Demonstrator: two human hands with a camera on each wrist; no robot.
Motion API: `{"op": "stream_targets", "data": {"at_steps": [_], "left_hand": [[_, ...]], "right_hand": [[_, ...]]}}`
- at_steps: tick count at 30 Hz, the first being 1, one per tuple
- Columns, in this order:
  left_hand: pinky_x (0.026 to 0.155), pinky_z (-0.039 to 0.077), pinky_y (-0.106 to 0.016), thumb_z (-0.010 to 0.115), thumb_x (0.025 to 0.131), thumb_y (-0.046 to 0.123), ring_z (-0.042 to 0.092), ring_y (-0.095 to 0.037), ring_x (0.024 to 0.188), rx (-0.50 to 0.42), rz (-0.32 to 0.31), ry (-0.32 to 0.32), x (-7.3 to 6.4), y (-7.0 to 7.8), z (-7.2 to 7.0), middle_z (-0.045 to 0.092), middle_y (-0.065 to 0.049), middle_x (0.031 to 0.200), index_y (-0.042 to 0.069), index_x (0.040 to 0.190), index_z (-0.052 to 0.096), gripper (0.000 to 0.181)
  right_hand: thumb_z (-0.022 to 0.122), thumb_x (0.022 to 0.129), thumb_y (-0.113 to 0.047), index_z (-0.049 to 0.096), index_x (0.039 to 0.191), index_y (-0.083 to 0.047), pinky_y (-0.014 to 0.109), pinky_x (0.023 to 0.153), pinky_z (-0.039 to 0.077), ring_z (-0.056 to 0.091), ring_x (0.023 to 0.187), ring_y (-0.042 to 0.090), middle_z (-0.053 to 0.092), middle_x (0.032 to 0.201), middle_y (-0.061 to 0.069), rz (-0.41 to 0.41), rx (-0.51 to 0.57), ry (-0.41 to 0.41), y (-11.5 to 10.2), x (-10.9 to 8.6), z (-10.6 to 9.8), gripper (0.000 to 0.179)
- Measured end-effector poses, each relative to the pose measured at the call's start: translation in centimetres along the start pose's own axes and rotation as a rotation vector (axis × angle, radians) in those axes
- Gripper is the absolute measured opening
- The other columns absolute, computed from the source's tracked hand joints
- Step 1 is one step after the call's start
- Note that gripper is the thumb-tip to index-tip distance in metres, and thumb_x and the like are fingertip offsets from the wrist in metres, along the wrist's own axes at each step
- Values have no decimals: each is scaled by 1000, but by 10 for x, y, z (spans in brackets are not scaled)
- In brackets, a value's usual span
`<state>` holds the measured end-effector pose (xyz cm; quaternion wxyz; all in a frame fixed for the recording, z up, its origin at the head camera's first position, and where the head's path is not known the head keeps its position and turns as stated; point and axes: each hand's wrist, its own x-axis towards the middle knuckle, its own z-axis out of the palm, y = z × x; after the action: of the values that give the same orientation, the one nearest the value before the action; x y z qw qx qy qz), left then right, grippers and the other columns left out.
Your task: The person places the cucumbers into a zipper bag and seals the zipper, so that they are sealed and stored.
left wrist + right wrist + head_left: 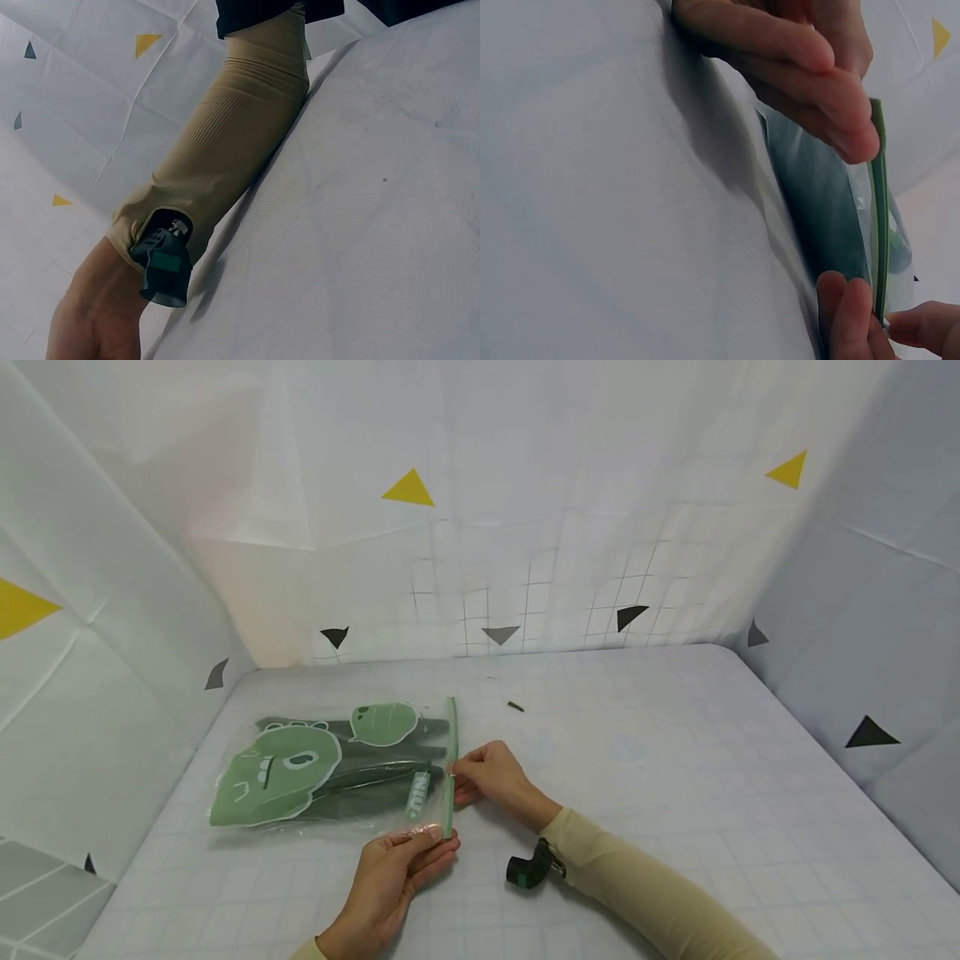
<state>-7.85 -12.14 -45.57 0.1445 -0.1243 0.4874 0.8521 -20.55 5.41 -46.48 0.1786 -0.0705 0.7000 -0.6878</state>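
A clear zip bag (375, 727) lies flat on the left part of the table. It carries green cartoon creature prints, with dark grey-green shapes showing through the plastic. Along its right side runs a green zip strip (452, 727). My left hand (393, 881) pinches the strip's near corner, thumb on top and fingers beneath. Midway along the strip, my right hand (491, 777) pinches it between thumb and fingers. In the right wrist view, a small whitish piece (886, 323) shows at the right fingertips (853, 315), while the left fingers (840, 105) lie against the strip's other end.
A small dark scrap (515, 706) lies beyond the right hand. The right wrist's black camera (528, 870) hangs close over the white table (675, 777). White sheets (510, 460) with yellow and dark triangles stand around the back and sides.
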Motion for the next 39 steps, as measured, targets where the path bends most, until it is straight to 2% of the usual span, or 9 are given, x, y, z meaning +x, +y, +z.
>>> {"op": "stream_targets", "data": {"at_steps": [9,18,25,39], "left_hand": [[94,56,-39,67,101,2,73,-28,105,4,-4,-6,-3,0,0,68,-30,119,-23,135,48,46],[95,55,-39,66,102,3,72,-28,106,16,-2,-18,-2,-1,-2,67,-30,121,-23,135,49,45],[94,56,-40,66,101,2,73,-29,104,4,10,-8,-2,-2,-1,69,-29,117,-23,132,51,43],[94,56,-39,66,101,1,73,-29,104,7,3,-1,-1,-2,-3,69,-30,118,-22,132,51,42]], "right_hand": [[64,100,-3,73,102,14,39,64,63,75,68,32,74,82,23,-14,-23,23,0,11,-4,20],[65,99,-2,73,100,15,37,62,63,73,62,25,73,79,21,-6,-1,63,-2,23,-5,18],[66,99,-2,73,102,16,39,61,63,74,63,28,73,80,23,-19,-20,74,-6,32,-7,19],[65,100,-1,74,100,14,35,60,62,71,58,22,72,77,21,41,-26,97,-13,53,-14,17]]}}
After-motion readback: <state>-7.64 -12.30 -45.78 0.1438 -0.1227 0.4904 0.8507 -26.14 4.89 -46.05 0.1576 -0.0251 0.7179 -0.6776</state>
